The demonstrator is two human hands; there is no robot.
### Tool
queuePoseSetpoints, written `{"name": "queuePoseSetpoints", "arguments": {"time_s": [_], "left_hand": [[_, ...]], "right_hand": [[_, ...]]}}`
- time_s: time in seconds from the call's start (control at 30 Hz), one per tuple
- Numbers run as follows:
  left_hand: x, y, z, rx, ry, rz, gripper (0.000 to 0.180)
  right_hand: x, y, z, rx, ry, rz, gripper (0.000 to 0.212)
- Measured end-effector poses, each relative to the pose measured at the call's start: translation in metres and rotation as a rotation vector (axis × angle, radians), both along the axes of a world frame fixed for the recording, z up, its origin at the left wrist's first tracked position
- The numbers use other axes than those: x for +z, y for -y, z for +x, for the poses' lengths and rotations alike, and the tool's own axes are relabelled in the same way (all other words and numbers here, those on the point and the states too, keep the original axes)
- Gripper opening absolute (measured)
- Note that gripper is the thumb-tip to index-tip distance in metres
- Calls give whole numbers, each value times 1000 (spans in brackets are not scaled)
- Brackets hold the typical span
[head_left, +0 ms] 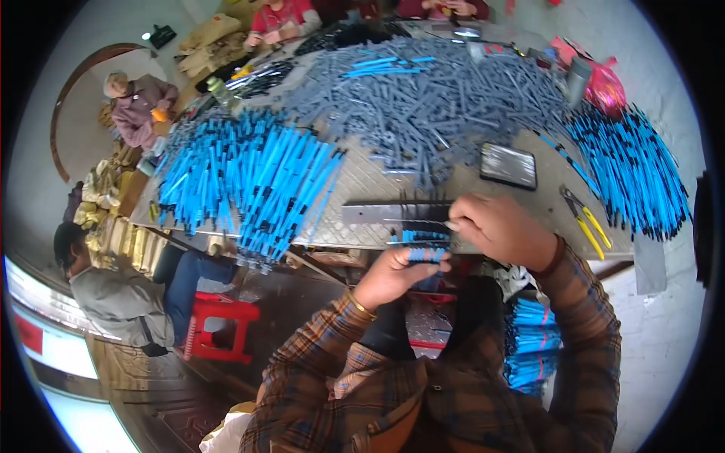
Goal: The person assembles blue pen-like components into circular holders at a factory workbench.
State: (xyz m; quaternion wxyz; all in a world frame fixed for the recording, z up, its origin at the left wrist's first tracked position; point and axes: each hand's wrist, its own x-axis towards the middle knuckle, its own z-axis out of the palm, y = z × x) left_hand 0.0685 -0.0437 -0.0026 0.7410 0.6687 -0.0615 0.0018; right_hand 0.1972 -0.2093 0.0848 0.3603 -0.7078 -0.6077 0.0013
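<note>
My left hand (389, 278) is closed on a small blue-and-black striped piece (427, 255), held just off the table's near edge. Several thin blue-and-black sticks (421, 236) show right above it; whether they are in the same grip I cannot tell. My right hand (502, 230) is in a pinch, its fingertips on a thin dark wire-like rod that points left. Behind both hands, a flat dark metal bar (368, 214) lies along the table edge, with several thin upright pins on it. Right of it is a black-framed tray (507, 166) of fine silvery pieces.
A big heap of grey plastic parts (423, 98) covers the table's far middle. Blue-and-black sticks are piled at left (249, 177) and right (630, 170). Yellow-handled pliers (585, 219) lie at right. A person (128, 294) sits at left by a red stool (219, 328); others work across the table.
</note>
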Motion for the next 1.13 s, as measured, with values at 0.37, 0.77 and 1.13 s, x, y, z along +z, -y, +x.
{"name": "queuePoseSetpoints", "arguments": {"time_s": [0.37, 0.77, 1.13], "left_hand": [[-6, 0, -7, -42, 52, -20, 20], [4, -6, -9, -45, -14, -14, 19], [1, 2, -4, -39, -18, 4, 21]], "right_hand": [[13, 7, 15, -51, -53, -105, 10], [-81, 54, 165, -607, 278, -441, 15], [-78, 73, 159, -559, 241, -334, 14]]}}
